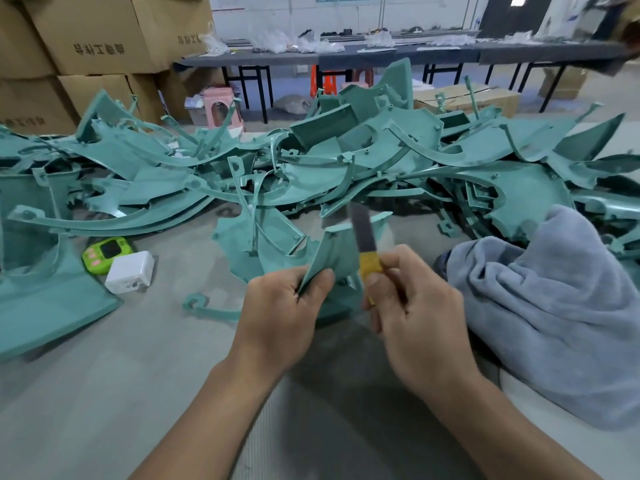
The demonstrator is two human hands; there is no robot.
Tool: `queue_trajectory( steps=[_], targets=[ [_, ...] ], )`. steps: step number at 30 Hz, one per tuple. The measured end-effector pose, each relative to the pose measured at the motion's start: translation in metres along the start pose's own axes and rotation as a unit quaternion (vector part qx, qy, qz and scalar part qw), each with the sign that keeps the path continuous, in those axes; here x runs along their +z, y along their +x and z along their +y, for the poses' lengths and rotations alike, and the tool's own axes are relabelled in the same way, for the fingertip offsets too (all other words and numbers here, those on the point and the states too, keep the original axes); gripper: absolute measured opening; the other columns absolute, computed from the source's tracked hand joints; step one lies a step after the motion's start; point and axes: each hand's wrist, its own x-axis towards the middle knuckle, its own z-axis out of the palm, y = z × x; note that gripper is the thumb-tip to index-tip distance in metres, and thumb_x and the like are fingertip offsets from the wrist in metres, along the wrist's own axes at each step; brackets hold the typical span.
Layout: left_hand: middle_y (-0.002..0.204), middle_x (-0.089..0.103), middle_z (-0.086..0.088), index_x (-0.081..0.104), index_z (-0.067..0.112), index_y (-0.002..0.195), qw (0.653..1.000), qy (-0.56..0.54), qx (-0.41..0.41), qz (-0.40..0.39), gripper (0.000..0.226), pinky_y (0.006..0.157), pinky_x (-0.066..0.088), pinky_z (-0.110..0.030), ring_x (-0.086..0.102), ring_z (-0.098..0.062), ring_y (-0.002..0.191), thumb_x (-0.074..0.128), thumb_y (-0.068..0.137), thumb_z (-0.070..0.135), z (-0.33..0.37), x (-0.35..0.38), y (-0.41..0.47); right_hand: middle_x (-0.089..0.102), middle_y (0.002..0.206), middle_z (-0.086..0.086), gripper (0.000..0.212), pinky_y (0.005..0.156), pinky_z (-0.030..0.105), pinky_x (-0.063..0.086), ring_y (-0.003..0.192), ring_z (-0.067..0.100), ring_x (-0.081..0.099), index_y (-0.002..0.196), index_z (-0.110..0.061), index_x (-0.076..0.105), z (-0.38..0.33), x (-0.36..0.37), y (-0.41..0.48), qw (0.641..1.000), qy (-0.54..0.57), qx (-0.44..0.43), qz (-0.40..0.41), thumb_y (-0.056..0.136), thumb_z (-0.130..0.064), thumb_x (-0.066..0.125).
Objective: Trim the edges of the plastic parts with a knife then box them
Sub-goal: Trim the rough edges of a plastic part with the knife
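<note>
1. A thin teal plastic part point(332, 251) is held up over the grey floor point(104, 375), straight in front of the person.
2. Its lower edge is pinched by the left hand point(280, 306), with thumb and curled fingers clamped on it.
3. A knife point(363, 233) is gripped by the right hand point(412, 306), the fingers being wrapped round its yellow handle.
4. The dark blade is pointed upward and is blurred. It is seen just beside the right edge of the held part, and whether the two touch cannot be told.
5. A wide pile of teal parts point(346, 161) is spread across the floor behind both hands.
6. A large teal panel point(41, 306) is laid at the floor's left side.
7. A green timer point(108, 254) and a white block point(130, 271) are set touching each other, between that panel and the hands.
8. A small curved teal offcut point(204, 306) is left on the floor near the left hand.
9. A grey cloth point(554, 306) is heaped at the right, close to the right hand.
10. Cardboard boxes point(97, 32) are stacked at the far left, and a pink stool point(221, 110) and a long dark table point(381, 53) are seen beyond the pile.
</note>
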Motion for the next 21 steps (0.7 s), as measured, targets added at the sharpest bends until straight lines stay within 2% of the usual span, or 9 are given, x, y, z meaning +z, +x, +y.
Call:
queue_trajectory(
  steps=[2, 4, 7, 10, 13, 15, 18, 19, 21],
  targets=[
    [0.049, 0.046, 0.017, 0.052, 0.035, 0.060, 1.000, -0.005, -0.010, 0.003, 0.036, 0.043, 0.025, -0.010, 0.041, -0.002, 0.046, 0.061, 0.095, 0.043, 0.000, 0.000, 0.001, 0.063, 0.068, -0.007, 0.016, 0.052, 0.028, 0.044, 0.058, 0.014, 0.059, 0.086, -0.028, 0.052, 0.002, 0.005, -0.001, 1.000, -0.023, -0.001, -0.015, 0.102, -0.031, 0.054],
    [0.049, 0.042, 0.013, 0.048, 0.029, 0.063, 1.000, 0.000, -0.010, 0.006, 0.037, 0.044, 0.026, -0.012, 0.037, -0.005, 0.047, 0.059, 0.094, 0.046, 0.000, -0.001, 0.001, 0.065, 0.066, -0.006, 0.020, 0.055, 0.031, 0.044, 0.060, 0.012, 0.059, 0.080, -0.027, 0.054, 0.014, 0.003, 0.010, 0.994, -0.061, 0.089, 0.023, 0.100, -0.030, 0.055],
    [0.052, 0.039, 0.005, 0.045, 0.022, 0.066, 1.000, -0.002, -0.004, -0.004, 0.039, 0.044, 0.024, -0.014, 0.035, -0.007, 0.047, 0.059, 0.095, 0.045, 0.000, -0.002, 0.000, 0.067, 0.065, -0.002, 0.023, 0.060, 0.035, 0.047, 0.069, 0.021, 0.066, 0.078, -0.023, 0.059, 0.030, -0.011, 0.026, 0.973, -0.058, 0.213, 0.058, 0.101, -0.026, 0.056],
    [0.050, 0.041, 0.008, 0.050, 0.023, 0.066, 1.000, -0.013, -0.016, -0.011, 0.037, 0.043, 0.025, -0.014, 0.036, -0.006, 0.046, 0.060, 0.094, 0.045, 0.001, -0.002, -0.002, 0.068, 0.067, -0.003, 0.021, 0.053, 0.034, 0.050, 0.056, 0.017, 0.062, 0.081, -0.029, 0.058, 0.023, -0.014, 0.020, 0.991, 0.045, 0.116, 0.051, 0.103, -0.028, 0.055],
    [0.049, 0.044, 0.007, 0.054, 0.022, 0.067, 0.999, -0.020, -0.031, -0.015, 0.037, 0.043, 0.026, -0.015, 0.037, -0.006, 0.046, 0.059, 0.092, 0.049, 0.001, -0.002, -0.001, 0.065, 0.069, -0.004, 0.015, 0.050, 0.033, 0.048, 0.054, 0.016, 0.059, 0.087, -0.028, 0.053, 0.011, -0.004, 0.007, 1.000, 0.000, -0.007, -0.024, 0.102, -0.031, 0.053],
    [0.049, 0.040, 0.009, 0.051, 0.022, 0.065, 0.999, -0.017, -0.028, -0.013, 0.038, 0.043, 0.025, -0.016, 0.034, -0.007, 0.047, 0.060, 0.092, 0.048, 0.001, -0.003, -0.001, 0.064, 0.067, -0.003, 0.018, 0.055, 0.036, 0.048, 0.058, 0.017, 0.060, 0.087, -0.026, 0.053, 0.016, -0.003, 0.012, 0.998, -0.055, 0.027, -0.016, 0.104, -0.032, 0.052],
    [0.051, 0.038, 0.005, 0.048, 0.022, 0.065, 1.000, -0.014, -0.019, -0.013, 0.039, 0.044, 0.024, -0.016, 0.033, -0.008, 0.048, 0.060, 0.093, 0.045, 0.001, -0.004, -0.002, 0.067, 0.071, 0.000, 0.020, 0.067, 0.043, 0.052, 0.069, 0.025, 0.063, 0.085, -0.021, 0.056, 0.026, -0.013, 0.024, 0.984, -0.103, 0.144, 0.017, 0.104, -0.028, 0.052],
    [0.051, 0.039, 0.004, 0.047, 0.021, 0.066, 1.000, -0.013, -0.016, -0.015, 0.039, 0.044, 0.025, -0.016, 0.034, -0.007, 0.048, 0.060, 0.093, 0.045, 0.001, -0.004, -0.002, 0.067, 0.071, 0.000, 0.020, 0.067, 0.046, 0.054, 0.068, 0.024, 0.063, 0.086, -0.021, 0.056, 0.026, -0.016, 0.023, 0.985, -0.089, 0.144, 0.021, 0.104, -0.028, 0.052],
    [0.050, 0.042, 0.009, 0.050, 0.023, 0.065, 0.999, -0.018, -0.019, -0.019, 0.037, 0.044, 0.026, -0.015, 0.037, -0.006, 0.048, 0.061, 0.093, 0.045, 0.001, -0.004, -0.003, 0.066, 0.068, -0.005, 0.021, 0.059, 0.039, 0.053, 0.057, 0.015, 0.061, 0.085, -0.026, 0.054, 0.019, -0.020, 0.016, 0.997, -0.031, 0.067, 0.022, 0.104, -0.034, 0.050]
  ],
)
